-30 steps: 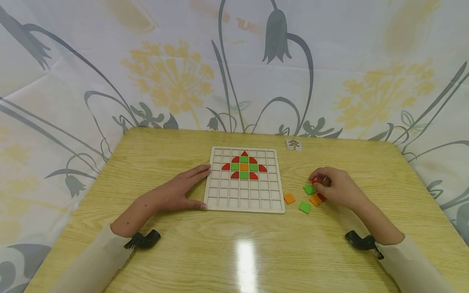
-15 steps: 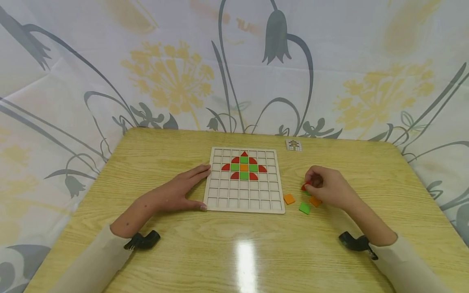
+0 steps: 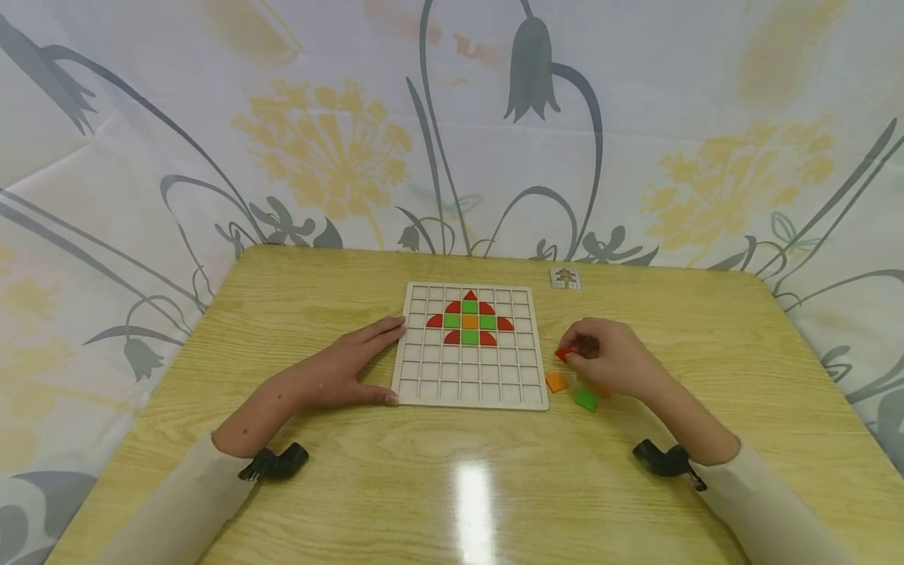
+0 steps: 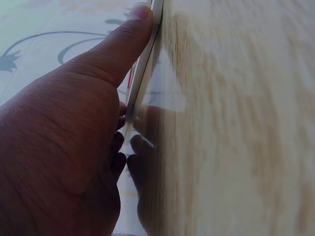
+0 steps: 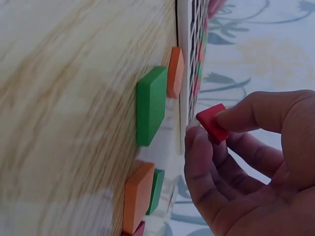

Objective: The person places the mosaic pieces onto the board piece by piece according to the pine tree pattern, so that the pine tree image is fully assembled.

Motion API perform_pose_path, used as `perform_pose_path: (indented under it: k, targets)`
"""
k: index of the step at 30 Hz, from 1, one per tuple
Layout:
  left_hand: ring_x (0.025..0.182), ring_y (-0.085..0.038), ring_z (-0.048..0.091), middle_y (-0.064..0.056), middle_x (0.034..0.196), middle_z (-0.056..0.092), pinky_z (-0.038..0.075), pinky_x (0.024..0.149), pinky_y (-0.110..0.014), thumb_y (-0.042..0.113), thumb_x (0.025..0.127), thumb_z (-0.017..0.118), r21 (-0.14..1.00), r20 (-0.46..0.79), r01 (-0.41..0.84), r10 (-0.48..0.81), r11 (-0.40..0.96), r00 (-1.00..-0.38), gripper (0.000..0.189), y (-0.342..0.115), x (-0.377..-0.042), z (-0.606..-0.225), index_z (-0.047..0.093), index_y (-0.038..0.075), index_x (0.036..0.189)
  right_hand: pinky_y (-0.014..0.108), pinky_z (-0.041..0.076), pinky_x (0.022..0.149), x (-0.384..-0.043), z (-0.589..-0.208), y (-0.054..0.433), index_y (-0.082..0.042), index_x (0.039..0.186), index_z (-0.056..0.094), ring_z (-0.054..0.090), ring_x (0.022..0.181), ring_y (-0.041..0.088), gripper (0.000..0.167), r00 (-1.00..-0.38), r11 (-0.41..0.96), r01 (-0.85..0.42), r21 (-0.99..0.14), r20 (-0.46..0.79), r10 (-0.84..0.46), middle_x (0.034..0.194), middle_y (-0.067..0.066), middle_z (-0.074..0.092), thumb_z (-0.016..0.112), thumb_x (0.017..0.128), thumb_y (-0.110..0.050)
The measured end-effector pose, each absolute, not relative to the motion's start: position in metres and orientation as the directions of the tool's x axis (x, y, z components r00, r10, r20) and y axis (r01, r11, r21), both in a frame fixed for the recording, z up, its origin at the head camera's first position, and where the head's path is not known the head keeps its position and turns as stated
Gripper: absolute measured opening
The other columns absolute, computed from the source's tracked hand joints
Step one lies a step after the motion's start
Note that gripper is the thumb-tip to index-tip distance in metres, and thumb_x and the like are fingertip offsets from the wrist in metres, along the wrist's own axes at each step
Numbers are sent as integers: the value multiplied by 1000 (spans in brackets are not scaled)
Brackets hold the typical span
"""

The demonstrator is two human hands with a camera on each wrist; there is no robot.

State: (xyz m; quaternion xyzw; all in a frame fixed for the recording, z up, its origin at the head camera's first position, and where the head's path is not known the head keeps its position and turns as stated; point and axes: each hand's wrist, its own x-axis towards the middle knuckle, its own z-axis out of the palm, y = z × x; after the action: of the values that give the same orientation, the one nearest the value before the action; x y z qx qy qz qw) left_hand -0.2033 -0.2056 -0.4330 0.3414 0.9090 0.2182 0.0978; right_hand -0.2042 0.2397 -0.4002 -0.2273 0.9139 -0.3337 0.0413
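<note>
My right hand (image 3: 614, 357) pinches a small red tile (image 5: 212, 122) between thumb and fingertips, just off the board's right edge. The wooden grid board (image 3: 469, 373) lies flat on the table, its upper cells filled with a symmetrical pattern of red, green and orange pieces. Against the board's left side rests my left hand (image 3: 353, 361), fingers extended along the edge and thumb at the near corner. Below the right hand lie a green tile (image 3: 585, 399) and an orange tile (image 3: 555, 382). Another orange tile (image 5: 139, 196), a second green tile (image 5: 155, 191) and a red piece (image 5: 134, 230) lie farther along.
A small card (image 3: 565, 278) printed with a tree-like pattern lies near the table's back edge, right of the board. Behind the wooden table (image 3: 367, 486) hangs a flower-patterned cloth (image 3: 636, 157). A black camera mount (image 3: 664, 457) sits on the right wrist.
My right hand has carried the red tile leftward from the loose pieces toward the board. The left hand has stayed at the board's edge.
</note>
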Motion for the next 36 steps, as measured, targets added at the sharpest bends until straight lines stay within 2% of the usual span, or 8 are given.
perform_pose_path:
  k: [6,10,16,23,36]
  targets:
    - [163,-31,17,-5,179,13,29,126,-57,59,90,80,465,-27,580,666,669,-746,110,-205,-204,-433,22,12,171,26,54,68,-206,-400,227,-9,97,75,62,76,16,7,-894,662,-368,-653,52,-446,87,-1,71,71,97,-3]
    - [163,-30,17,-4,179,12,29,126,-57,62,91,78,463,-26,579,663,671,-748,110,-207,-203,-434,21,13,171,26,53,67,-207,-401,219,-7,97,74,61,75,16,3,-887,651,-372,-662,48,-459,86,0,71,72,98,-7]
    - [163,-29,16,-3,179,12,29,126,-56,62,91,77,464,-29,579,665,670,-747,110,-208,-202,-433,20,13,172,26,52,67,-213,-404,205,-10,95,74,61,76,15,5,-880,645,-380,-664,44,-473,87,-3,70,73,100,-12]
    - [163,-30,17,-3,179,13,29,127,-54,59,91,79,466,-26,588,674,662,-738,110,-207,-206,-435,22,12,171,26,54,70,-217,-407,196,-7,96,75,62,78,15,6,-869,630,-399,-666,55,-492,89,-1,70,74,99,-12]
    - [163,-31,18,-4,178,14,28,127,-55,58,90,81,466,-31,579,667,669,-745,109,-205,-206,-434,23,12,171,29,55,73,-225,-409,180,-8,97,73,62,81,16,4,-871,636,-377,-673,24,-490,91,1,72,77,97,-9]
